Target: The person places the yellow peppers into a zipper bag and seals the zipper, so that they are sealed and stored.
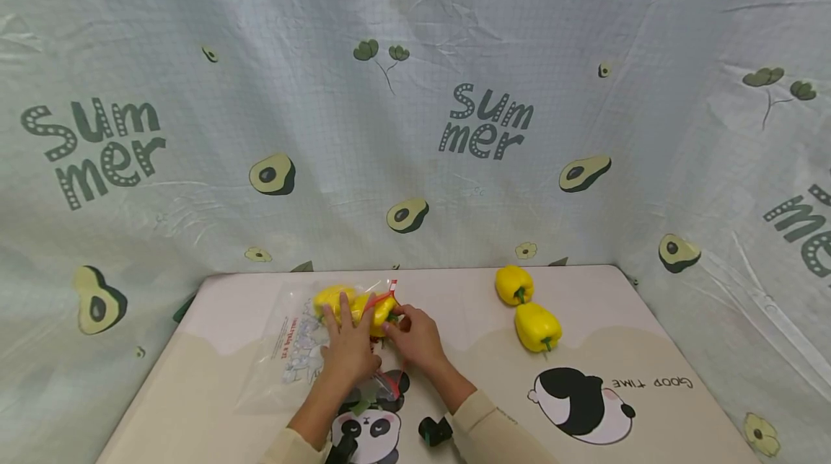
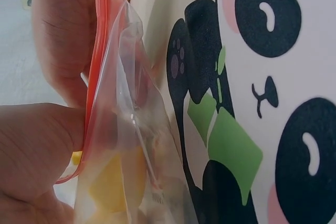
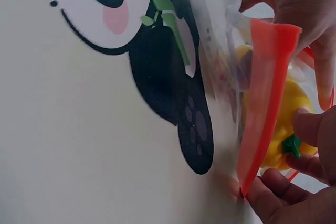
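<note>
On the table's left half lies a clear zip bag with a red closure strip along its mouth. A yellow bell pepper is inside it, and another yellow bell pepper sits at the mouth, green stem facing right. My right hand pinches this second pepper at its stem end with thumb and finger, while its other fingers touch the bag's edge. My left hand spreads straight fingers over the bag and the peppers. The left thumb lies against the red strip.
Two more yellow bell peppers, one farther back and one nearer, lie right of the hands. The table carries printed panda and dog pictures. A printed curtain hangs behind and beside it.
</note>
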`<control>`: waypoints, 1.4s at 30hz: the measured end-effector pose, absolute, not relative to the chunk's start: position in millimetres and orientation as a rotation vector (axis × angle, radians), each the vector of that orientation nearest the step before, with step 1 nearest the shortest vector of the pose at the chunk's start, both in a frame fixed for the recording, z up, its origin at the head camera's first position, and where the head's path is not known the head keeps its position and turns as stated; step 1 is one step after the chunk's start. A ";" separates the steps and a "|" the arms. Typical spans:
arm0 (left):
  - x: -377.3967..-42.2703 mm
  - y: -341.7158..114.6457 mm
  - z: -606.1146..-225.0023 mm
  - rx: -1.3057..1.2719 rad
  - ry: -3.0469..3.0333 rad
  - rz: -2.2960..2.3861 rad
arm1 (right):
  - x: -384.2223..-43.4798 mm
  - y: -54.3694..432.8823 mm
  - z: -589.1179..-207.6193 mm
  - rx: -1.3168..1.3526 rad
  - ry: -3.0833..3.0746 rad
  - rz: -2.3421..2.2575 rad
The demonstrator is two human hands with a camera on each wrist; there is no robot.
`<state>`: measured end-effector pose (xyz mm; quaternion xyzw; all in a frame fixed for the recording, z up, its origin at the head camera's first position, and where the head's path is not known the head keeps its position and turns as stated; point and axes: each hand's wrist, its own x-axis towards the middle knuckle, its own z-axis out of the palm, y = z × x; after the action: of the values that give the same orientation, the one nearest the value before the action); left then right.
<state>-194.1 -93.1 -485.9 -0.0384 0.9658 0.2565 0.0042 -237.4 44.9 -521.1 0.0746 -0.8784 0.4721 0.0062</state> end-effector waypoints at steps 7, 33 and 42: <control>-196.9 -95.0 -486.2 -0.112 3.041 0.749 | -239.8 44.0 -520.0 0.236 -2.791 1.454; -201.4 -98.3 -480.3 -0.054 3.060 0.717 | -245.6 43.5 -511.6 0.370 -2.960 1.340; -202.3 -97.8 -478.1 -0.045 3.053 0.707 | -247.4 38.6 -507.2 0.322 -3.039 1.320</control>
<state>-202.3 -97.8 -478.1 -0.0143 0.9741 0.2256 0.0036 -247.4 38.6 -507.2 0.0963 -0.9089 0.3948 -0.0935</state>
